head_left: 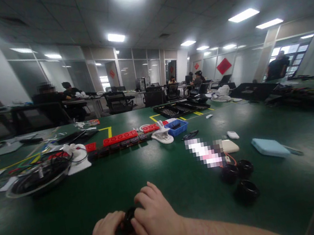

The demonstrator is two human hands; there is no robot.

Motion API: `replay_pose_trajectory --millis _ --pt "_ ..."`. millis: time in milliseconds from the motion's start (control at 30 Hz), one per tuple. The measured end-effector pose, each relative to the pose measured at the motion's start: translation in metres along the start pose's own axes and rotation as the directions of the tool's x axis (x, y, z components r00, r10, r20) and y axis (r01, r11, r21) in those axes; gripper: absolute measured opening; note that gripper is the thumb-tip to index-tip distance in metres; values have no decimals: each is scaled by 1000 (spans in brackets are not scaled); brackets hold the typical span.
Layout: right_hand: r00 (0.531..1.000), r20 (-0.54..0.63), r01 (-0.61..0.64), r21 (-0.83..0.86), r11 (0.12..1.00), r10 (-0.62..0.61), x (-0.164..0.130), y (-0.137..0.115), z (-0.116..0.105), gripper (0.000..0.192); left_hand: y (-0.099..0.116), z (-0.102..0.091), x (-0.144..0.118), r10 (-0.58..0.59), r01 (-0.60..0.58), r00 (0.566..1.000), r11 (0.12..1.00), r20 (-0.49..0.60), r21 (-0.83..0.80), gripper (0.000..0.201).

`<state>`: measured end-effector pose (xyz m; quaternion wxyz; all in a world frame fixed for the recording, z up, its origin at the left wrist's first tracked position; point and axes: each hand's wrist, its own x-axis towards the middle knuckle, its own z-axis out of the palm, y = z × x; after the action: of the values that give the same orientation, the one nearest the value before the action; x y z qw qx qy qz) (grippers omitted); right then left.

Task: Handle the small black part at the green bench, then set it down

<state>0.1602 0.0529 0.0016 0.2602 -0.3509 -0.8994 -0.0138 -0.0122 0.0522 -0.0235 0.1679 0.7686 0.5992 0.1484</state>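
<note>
Near the table's front edge, my left hand [107,234] and my right hand [156,220] meet around a small black round part [129,217]. Fingers of both hands are closed on it, covering most of its shape. To the right of my hands lie three glossy black cup-like round parts: one at the front [246,190], one at the back right [245,167] and one at the left [229,173]. Behind them is a cream-coloured block [229,146] with an orange wire, beside a lit, blurred-out screen [204,153].
A light blue case [270,147] and a small white case [232,135] lie to the right on the green table [153,166]. Further back are a blue bin [177,127], a white clamp-like piece [162,134], red blocks [120,137] and a round tray [38,181] with cables. People sit at far desks.
</note>
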Motion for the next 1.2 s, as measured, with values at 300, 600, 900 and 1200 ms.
replay_pose_trajectory --millis 300,600,900,1200 --pt "998 48 -51 12 999 50 4 0 -4 22 -4 1 0 1 -3 999 998 -37 -60 15" --pt "990 96 -106 5 994 105 7 1 -4 25 6 -3 -5 2 -5 999 998 -44 -55 23" --pt "973 117 -221 212 952 200 7 0 -4 14 11 -9 -4 6 -4 1000 997 27 -72 24" --pt "990 87 -135 291 947 114 5 3 -2 19 14 -13 -6 24 -18 998 995 56 -102 22"
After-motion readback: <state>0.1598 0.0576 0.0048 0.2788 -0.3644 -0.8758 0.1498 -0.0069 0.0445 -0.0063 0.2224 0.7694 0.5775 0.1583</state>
